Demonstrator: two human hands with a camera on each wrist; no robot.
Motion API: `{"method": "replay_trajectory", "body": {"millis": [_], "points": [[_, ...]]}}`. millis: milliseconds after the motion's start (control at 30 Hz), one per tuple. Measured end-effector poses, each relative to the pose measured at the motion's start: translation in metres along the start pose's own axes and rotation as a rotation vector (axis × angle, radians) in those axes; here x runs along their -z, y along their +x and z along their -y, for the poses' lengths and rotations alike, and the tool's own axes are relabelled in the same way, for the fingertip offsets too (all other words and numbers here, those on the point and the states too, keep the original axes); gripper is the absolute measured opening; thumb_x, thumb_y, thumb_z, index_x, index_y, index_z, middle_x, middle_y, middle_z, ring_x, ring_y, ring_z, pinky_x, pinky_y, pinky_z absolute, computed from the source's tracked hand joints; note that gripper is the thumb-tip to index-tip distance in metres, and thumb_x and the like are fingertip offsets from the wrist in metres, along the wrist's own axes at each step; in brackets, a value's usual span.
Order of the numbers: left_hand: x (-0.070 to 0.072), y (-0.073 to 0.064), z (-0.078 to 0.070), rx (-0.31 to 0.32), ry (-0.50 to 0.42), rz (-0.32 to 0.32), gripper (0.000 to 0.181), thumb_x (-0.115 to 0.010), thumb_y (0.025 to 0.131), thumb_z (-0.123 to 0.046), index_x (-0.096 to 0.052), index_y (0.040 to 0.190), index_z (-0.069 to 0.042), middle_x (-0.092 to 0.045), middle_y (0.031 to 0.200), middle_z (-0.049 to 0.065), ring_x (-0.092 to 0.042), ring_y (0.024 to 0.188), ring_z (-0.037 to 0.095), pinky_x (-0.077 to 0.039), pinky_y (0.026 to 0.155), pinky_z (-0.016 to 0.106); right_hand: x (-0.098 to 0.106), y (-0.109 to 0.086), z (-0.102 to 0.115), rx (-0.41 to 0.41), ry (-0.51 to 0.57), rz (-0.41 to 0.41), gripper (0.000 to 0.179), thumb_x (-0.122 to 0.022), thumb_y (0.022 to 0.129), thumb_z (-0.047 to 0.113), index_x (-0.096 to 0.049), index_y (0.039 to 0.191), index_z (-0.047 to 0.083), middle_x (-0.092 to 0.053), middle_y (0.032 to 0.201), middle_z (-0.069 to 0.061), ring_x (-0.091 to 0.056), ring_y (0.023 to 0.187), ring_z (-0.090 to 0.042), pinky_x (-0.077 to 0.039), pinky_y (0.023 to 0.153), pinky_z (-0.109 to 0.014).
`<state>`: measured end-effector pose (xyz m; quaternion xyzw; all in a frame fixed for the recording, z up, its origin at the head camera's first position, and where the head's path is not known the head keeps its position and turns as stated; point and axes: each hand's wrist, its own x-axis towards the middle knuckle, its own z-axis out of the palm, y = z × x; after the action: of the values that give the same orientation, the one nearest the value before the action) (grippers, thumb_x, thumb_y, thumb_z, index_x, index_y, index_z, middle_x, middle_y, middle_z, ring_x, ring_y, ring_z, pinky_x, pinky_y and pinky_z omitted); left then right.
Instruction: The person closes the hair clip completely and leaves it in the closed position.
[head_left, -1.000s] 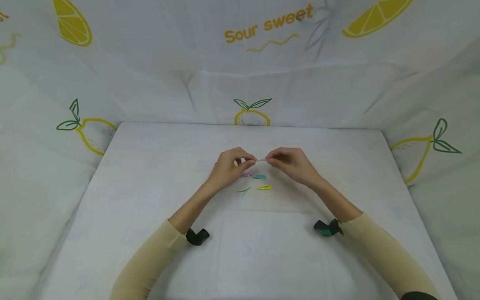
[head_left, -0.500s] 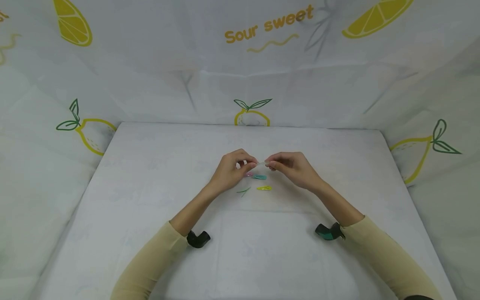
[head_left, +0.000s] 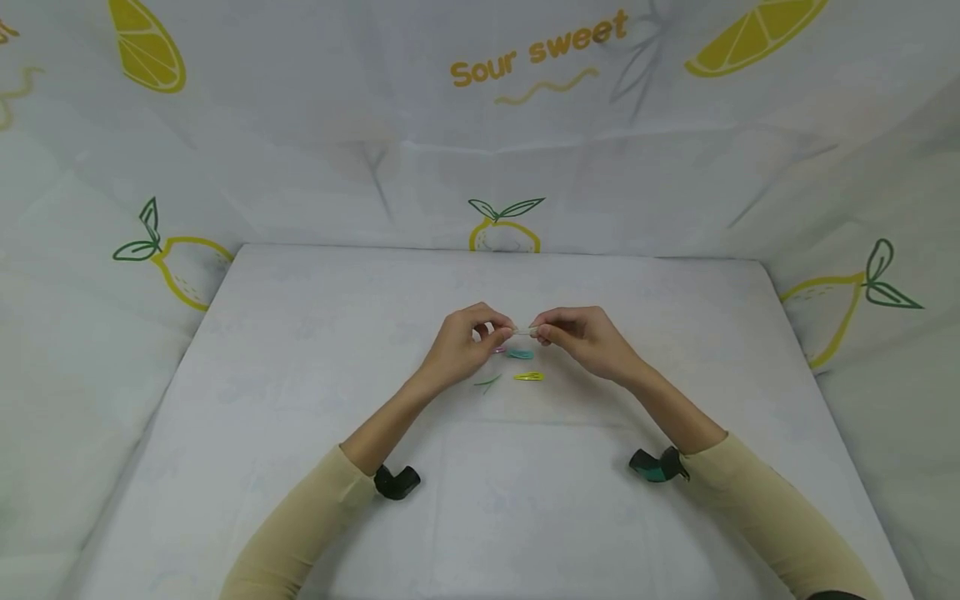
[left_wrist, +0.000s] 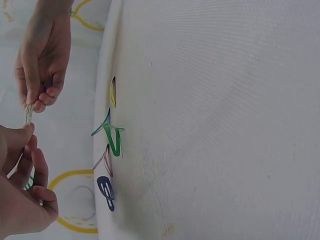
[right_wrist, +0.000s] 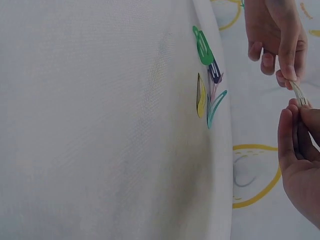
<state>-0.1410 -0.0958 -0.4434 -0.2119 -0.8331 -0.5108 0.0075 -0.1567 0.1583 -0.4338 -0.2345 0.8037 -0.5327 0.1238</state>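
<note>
A whitish snap hair clip point(right_wrist: 301, 95) is held up over the table between both hands. My left hand point(head_left: 465, 346) pinches one end between thumb and fingertips. At the other end, the right hand point(head_left: 583, 340) pinches it the same way, and fingertips cover both tips. Below lie more snap clips: yellow point(head_left: 529, 377), teal point(head_left: 521, 355), green point(head_left: 489, 382) and pink point(head_left: 499, 350), the pink one partly behind the left hand. A dark blue clip point(left_wrist: 105, 193) shows in the wrist views. The green clip's parts stand spread apart in the left wrist view.
The clips lie close together on a white-covered table point(head_left: 525, 500). Behind and at both sides hangs a white cloth point(head_left: 315, 150) with lemon prints and lettering. A dark device point(head_left: 397, 482) sits at the left wrist, another point(head_left: 658, 465) at the right.
Both hands have come slightly down and nearer in the head view, with the whitish clip still between them. The clips on the table stay where they were.
</note>
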Motion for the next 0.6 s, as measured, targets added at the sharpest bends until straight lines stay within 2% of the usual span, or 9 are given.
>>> {"method": "replay_trajectory", "body": {"millis": [167, 233, 400, 600], "points": [[-0.0016, -0.0011, 0.0007, -0.007, -0.003, -0.016, 0.011, -0.078, 0.101, -0.015, -0.083, 0.107, -0.006, -0.079, 0.096, 0.009, -0.066, 0.081, 0.021, -0.051, 0.075, 0.024, -0.0001, -0.0011, 0.0006, 0.004, -0.004, -0.002, 0.017, -0.066, 0.107, 0.006, -0.077, 0.118, -0.002, -0.075, 0.111, -0.029, -0.073, 0.096, -0.024, -0.062, 0.093, -0.033], [-0.0014, -0.0013, 0.0011, -0.019, -0.002, -0.027, 0.011, -0.080, 0.100, -0.014, -0.083, 0.106, -0.006, -0.080, 0.095, 0.009, -0.066, 0.080, 0.022, -0.053, 0.075, 0.028, -0.0001, -0.0014, 0.0011, 0.006, 0.002, -0.003, 0.017, -0.066, 0.107, 0.005, -0.076, 0.118, -0.002, -0.075, 0.111, -0.029, -0.072, 0.096, -0.026, -0.062, 0.093, -0.033], [-0.0006, -0.0014, 0.0028, -0.054, -0.003, -0.057, 0.009, -0.083, 0.096, -0.011, -0.085, 0.103, -0.006, -0.082, 0.095, 0.008, -0.068, 0.079, 0.025, -0.056, 0.075, 0.041, -0.0009, -0.0024, 0.0028, -0.005, 0.020, -0.008, 0.017, -0.066, 0.107, 0.006, -0.076, 0.118, -0.002, -0.075, 0.111, -0.030, -0.072, 0.095, -0.020, -0.062, 0.093, -0.033], [-0.0009, -0.0013, 0.0033, -0.067, 0.025, -0.066, 0.010, -0.084, 0.096, -0.015, -0.086, 0.103, -0.008, -0.082, 0.094, 0.006, -0.066, 0.079, 0.016, -0.056, 0.075, 0.039, -0.0011, -0.0038, 0.0059, -0.034, 0.043, -0.022, 0.018, -0.067, 0.107, 0.008, -0.076, 0.119, -0.001, -0.074, 0.112, -0.032, -0.072, 0.093, -0.014, -0.062, 0.093, -0.033]]}}
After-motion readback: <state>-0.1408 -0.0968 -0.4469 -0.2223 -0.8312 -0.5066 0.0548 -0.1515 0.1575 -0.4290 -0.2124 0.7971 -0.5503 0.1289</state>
